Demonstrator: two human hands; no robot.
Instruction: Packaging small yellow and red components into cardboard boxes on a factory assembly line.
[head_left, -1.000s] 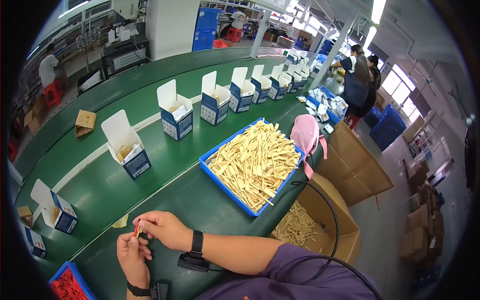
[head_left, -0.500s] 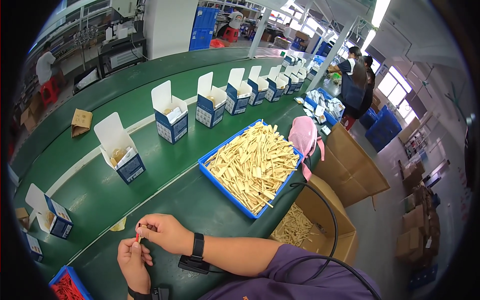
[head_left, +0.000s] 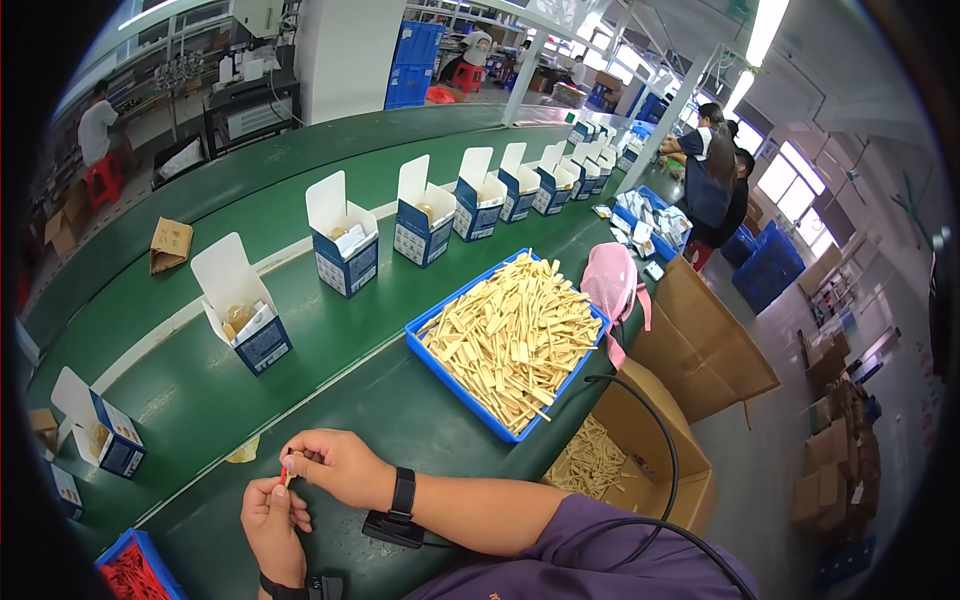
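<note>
My left hand [head_left: 272, 522] and my right hand [head_left: 340, 470] meet over the near part of the green work surface, both with fingers closed in a pinch. Between their fingertips is a small red piece [head_left: 284, 476], with a bit of pale wood [head_left: 292, 481] beside it. The red piece sits at the left fingertips and the pale wood by the right ones; fingers partly cover both. Ahead and to the right, a blue tray [head_left: 512, 437] is heaped with small flat wooden sticks [head_left: 510, 340]. At lower left, another blue tray [head_left: 160, 562] holds red pieces [head_left: 130, 575].
Open blue-and-white boxes [head_left: 345, 255] stand in a curved row along the green conveyor [head_left: 330, 335]. A pink mesh bag [head_left: 608, 275] lies beside the stick tray. Below the edge, a cardboard carton [head_left: 690, 470] contains more sticks. A black cable [head_left: 672, 450] crosses by my right arm. Co-workers [head_left: 712, 180] stand far right.
My view has shifted slightly, so the scene sits a little lower. Both hands keep their pinch on the small red piece and the pale wood, with little visible movement.
</note>
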